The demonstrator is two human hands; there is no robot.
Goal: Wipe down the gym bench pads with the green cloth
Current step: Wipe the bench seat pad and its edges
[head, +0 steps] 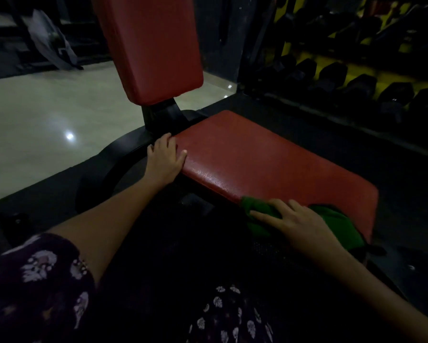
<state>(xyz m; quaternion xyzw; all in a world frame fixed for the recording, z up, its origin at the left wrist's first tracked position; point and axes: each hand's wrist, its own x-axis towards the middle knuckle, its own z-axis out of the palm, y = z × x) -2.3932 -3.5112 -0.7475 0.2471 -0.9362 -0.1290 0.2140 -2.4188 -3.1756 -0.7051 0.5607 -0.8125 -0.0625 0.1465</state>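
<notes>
Now right hand (298,222) flat, fingers spread, pressing cloth (336,224) on seat pad (269,162) near edge. Left hand (165,157) braces far corner, fingers relaxed. Keep pressure even, sweep away from palm; back pad (151,45) likely next.

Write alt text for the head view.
A right hand presses a green cloth flat on the near edge of a red seat pad, while the left hand rests on its far corner. A red back pad rises behind; dumbbells line the right.
</notes>
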